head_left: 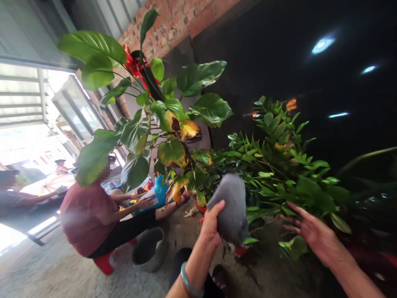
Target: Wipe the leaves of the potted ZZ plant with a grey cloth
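A folded grey cloth is in my left hand, with the thumb pressed on its near face and the other fingers hidden behind it. It is held up in front of the lower leaves of a dense bushy green plant. Close to that plant's right-hand leaves is my right hand, its fingers spread and holding nothing; whether it touches a leaf I cannot tell. To the left stands a tall broad-leaved plant, some of its lower leaves yellow and brown at the edges.
A person in a dark red shirt sits on a red stool at the left, hands near a blue item. A grey bucket stands on the concrete floor. Behind the plants rises a dark glossy panel.
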Action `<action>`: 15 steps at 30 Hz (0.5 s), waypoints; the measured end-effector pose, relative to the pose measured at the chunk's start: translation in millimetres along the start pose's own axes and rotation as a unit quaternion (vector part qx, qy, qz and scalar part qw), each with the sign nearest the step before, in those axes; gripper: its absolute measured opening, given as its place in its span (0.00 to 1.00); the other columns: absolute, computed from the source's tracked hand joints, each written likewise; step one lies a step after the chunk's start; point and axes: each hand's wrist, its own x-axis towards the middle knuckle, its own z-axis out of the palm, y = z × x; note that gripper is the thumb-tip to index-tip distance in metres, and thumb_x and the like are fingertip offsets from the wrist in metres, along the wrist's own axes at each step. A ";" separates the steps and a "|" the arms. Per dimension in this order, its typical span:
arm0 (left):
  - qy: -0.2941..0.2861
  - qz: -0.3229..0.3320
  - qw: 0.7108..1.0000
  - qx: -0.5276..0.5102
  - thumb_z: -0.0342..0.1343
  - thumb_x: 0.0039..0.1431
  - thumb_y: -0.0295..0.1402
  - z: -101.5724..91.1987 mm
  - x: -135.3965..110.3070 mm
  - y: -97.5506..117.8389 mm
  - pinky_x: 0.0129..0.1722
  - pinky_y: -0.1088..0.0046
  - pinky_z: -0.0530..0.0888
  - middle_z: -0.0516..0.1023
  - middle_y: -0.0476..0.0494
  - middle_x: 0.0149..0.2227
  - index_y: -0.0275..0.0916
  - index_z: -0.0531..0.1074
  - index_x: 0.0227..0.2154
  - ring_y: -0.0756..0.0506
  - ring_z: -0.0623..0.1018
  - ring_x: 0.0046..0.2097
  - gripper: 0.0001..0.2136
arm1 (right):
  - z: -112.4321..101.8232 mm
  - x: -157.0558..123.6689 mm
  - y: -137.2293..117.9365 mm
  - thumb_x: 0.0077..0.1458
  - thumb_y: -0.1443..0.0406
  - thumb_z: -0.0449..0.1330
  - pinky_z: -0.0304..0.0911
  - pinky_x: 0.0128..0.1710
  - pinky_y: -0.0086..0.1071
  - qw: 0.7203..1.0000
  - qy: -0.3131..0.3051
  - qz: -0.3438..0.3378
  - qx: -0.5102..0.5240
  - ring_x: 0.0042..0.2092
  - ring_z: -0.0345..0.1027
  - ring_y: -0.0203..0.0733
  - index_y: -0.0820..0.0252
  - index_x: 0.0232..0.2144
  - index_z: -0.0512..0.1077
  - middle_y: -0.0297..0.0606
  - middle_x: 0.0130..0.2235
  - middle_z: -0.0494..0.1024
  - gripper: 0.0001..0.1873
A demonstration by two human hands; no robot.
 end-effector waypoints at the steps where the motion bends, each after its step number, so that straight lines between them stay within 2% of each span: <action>1: -0.017 -0.036 0.999 0.026 0.65 0.42 0.26 -6.0 -3.0 -10.2 0.36 0.64 0.78 0.81 0.43 0.25 0.34 0.75 0.32 0.42 0.80 0.28 0.11 | -0.8 0.0 -0.3 0.26 0.54 0.72 0.73 0.29 0.43 1.000 0.001 0.002 -0.002 0.34 0.77 0.52 0.52 0.28 0.83 0.42 0.61 0.73 0.20; 3: -0.054 -0.093 0.993 0.045 0.65 0.38 0.25 -13.1 -10.4 -21.1 0.34 0.65 0.77 0.80 0.42 0.24 0.34 0.75 0.31 0.42 0.79 0.27 0.13 | -3.9 0.3 -0.8 0.27 0.54 0.71 0.73 0.28 0.43 1.000 0.003 0.001 -0.002 0.33 0.77 0.52 0.52 0.27 0.82 0.42 0.58 0.76 0.19; 5: -0.071 -0.096 0.992 0.032 0.66 0.36 0.25 -8.6 -14.8 -15.5 0.32 0.66 0.76 0.81 0.41 0.26 0.33 0.76 0.32 0.41 0.79 0.28 0.14 | -7.2 0.8 -0.9 0.30 0.54 0.70 0.73 0.28 0.43 1.000 0.005 -0.007 -0.004 0.31 0.77 0.51 0.50 0.26 0.82 0.41 0.54 0.79 0.16; 9: -0.080 0.016 0.996 -0.041 0.66 0.40 0.28 27.6 -1.4 21.8 0.34 0.69 0.77 0.82 0.43 0.29 0.35 0.77 0.34 0.44 0.79 0.29 0.14 | -7.3 1.4 0.9 0.33 0.54 0.69 0.73 0.28 0.42 0.999 -0.005 -0.029 -0.017 0.31 0.77 0.50 0.50 0.27 0.82 0.40 0.50 0.82 0.15; 11: -0.071 0.068 0.993 -0.064 0.67 0.40 0.29 42.1 11.7 29.6 0.37 0.69 0.77 0.82 0.45 0.30 0.36 0.77 0.34 0.45 0.79 0.31 0.14 | -4.1 1.2 2.8 0.31 0.55 0.70 0.73 0.28 0.42 0.999 -0.010 -0.029 -0.024 0.33 0.77 0.51 0.50 0.28 0.82 0.39 0.50 0.82 0.16; 13: -0.055 0.073 0.995 -0.033 0.68 0.39 0.29 43.7 20.6 20.6 0.37 0.69 0.76 0.82 0.45 0.29 0.36 0.77 0.32 0.45 0.79 0.31 0.13 | -1.4 1.1 4.8 0.30 0.56 0.71 0.74 0.28 0.42 0.999 -0.015 -0.024 -0.036 0.34 0.78 0.52 0.50 0.28 0.82 0.38 0.48 0.83 0.16; 15: -0.058 0.028 0.997 0.037 0.69 0.36 0.29 31.8 20.7 -0.2 0.34 0.68 0.75 0.80 0.44 0.25 0.35 0.77 0.28 0.45 0.76 0.27 0.12 | -0.8 1.6 6.4 0.29 0.57 0.71 0.74 0.29 0.42 0.998 -0.015 -0.017 -0.050 0.33 0.78 0.53 0.50 0.28 0.82 0.39 0.43 0.85 0.17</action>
